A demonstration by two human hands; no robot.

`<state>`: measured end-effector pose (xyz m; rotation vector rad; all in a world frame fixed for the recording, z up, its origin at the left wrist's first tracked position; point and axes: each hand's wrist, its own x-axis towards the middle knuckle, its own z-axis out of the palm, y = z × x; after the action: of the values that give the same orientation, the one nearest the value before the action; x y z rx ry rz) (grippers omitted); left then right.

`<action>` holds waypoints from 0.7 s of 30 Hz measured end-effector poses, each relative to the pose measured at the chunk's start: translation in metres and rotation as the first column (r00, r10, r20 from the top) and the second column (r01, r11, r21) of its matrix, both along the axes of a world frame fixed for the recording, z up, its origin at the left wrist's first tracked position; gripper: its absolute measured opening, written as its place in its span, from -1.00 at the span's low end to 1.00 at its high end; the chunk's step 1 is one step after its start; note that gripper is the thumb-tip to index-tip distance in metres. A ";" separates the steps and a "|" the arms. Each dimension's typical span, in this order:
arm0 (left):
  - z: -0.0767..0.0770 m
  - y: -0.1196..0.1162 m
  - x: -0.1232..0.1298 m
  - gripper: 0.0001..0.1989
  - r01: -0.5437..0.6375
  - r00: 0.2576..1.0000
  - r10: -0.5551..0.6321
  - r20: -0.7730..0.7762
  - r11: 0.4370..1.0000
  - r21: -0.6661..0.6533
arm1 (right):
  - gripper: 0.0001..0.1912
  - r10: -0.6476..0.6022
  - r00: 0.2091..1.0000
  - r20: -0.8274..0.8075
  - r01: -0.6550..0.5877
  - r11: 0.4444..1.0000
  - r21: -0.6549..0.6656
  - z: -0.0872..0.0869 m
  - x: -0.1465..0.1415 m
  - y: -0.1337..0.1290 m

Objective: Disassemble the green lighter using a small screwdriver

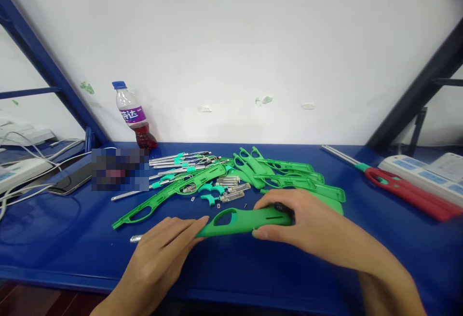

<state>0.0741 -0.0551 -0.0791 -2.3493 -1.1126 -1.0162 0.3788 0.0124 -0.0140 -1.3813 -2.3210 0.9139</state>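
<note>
A green lighter (246, 221) is held over a blue table (253, 270). The left hand (159, 258) is closed round its front end (a metal tip (135, 239) pokes out beyond that hand); the right hand (307, 219) is clamped on its rear end. Behind the lighter lie green shell halves (329, 191) and small clear tanks (237, 194); to its right, a red lighter (408, 193).

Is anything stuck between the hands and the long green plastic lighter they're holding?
Nothing visible: the left hand holds the green lighter at its narrow end, the right hand at its wide end. A small black piece shows there, possibly part of it.
</note>
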 end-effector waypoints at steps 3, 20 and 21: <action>0.003 -0.002 0.002 -0.74 0.023 1.000 -0.023 -0.014 1.000 -0.008 | -0.68 -0.023 1.000 -0.006 0.023 1.000 -0.003 -0.002 -0.002 0.003; -0.003 -0.003 0.001 -0.80 0.006 1.000 -0.005 0.012 0.992 -0.123 | -0.75 -0.146 0.989 0.021 0.146 0.989 0.018 -0.009 -0.023 -0.001; -0.003 -0.003 0.001 -0.79 0.007 1.000 -0.005 0.013 0.992 -0.127 | -0.75 -0.147 0.989 0.027 0.146 0.989 0.023 -0.009 -0.024 -0.002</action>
<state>0.0749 -0.0578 -0.0824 -2.4499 -1.2088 -0.9901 0.3552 0.0106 -0.0229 -1.5426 -2.2083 0.8287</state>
